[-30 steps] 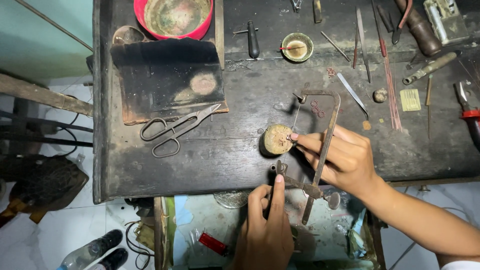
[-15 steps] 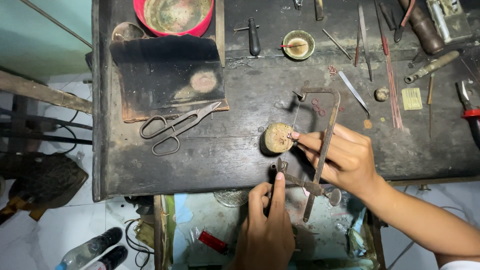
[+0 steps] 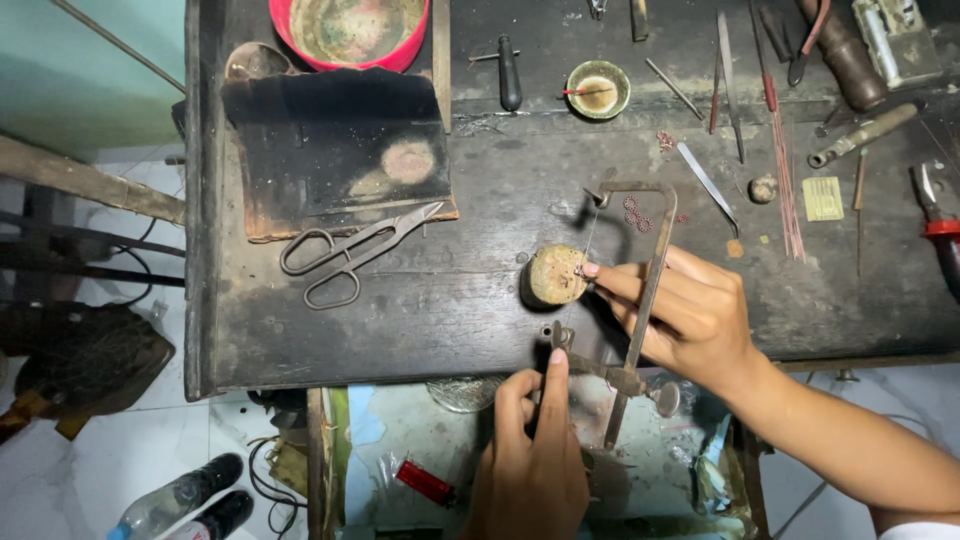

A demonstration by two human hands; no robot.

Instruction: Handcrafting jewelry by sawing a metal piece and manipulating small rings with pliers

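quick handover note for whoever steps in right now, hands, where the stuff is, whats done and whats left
Left hand: grip closed on the handle end of the jeweller's saw, at the bench's near edge.
Right hand: fingertips press a small piece against the round wooden peg; the saw frame passes over this hand.
Saw blade runs upright beside the peg, at the piece.
Elsewhere on the workbench: shears to the left, tiny reddish rings just behind the saw.
Done: piece seated, saw in place. How far the cut has got is too small to tell.
Left: sawing.
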